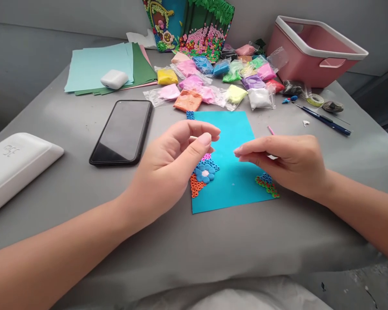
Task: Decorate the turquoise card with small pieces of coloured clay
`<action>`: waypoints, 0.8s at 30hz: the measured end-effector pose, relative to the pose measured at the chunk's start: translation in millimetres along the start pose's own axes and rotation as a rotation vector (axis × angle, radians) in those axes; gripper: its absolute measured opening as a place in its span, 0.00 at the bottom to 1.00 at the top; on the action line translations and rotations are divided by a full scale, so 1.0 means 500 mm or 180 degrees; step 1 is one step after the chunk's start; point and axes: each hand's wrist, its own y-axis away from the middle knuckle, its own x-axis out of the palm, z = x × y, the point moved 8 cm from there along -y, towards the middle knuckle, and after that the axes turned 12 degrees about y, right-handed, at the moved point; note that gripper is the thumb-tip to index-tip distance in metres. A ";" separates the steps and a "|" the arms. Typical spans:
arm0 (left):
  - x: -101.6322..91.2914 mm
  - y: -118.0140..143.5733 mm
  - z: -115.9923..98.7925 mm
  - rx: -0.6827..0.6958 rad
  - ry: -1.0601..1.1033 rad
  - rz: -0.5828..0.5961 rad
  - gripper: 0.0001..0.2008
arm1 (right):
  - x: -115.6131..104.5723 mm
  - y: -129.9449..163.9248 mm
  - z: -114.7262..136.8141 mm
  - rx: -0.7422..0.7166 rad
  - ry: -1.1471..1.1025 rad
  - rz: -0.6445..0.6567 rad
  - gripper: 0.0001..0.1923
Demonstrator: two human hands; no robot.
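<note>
A bright blue sheet (233,181) lies on the grey table, under and between my two hands. My left hand (171,168) hovers over its left side, fingers curled and thumb tip close to them; anything held there is too small or hidden. Over the right edge, my right hand (287,163) pinches thumb and forefinger together, and I cannot make out what is between them. A blue clay flower (204,173) with a pale centre sits on the sheet beside orange rings (197,186). Blue, green and red rings (268,186) fill the lower right corner. A thin pink stick (270,130) shows behind my right hand.
Bags of coloured clay (189,100) spread across the back, near a pink basket (313,60) and a decorated panel (207,32). A phone (123,131), earbud case (114,79), paper sheets (97,64) and white power bank (19,165) lie left. A dark blue pen-like tool (325,120) lies right.
</note>
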 end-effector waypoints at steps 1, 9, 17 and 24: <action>0.000 0.000 0.001 -0.0006 0.0028 -0.0006 0.07 | 0.001 0.001 -0.003 0.0120 -0.0112 0.0057 0.10; -0.005 0.001 0.007 -0.0032 -0.0042 -0.0066 0.07 | -0.010 0.005 0.000 0.0328 -0.0345 0.0065 0.09; -0.001 0.000 0.007 -0.0027 -0.0161 -0.0094 0.07 | -0.027 0.009 0.026 -0.0344 -0.0159 -0.0065 0.06; -0.003 0.005 0.008 -0.0124 -0.0174 -0.0159 0.06 | -0.025 0.012 0.033 -0.0476 0.0011 -0.0128 0.03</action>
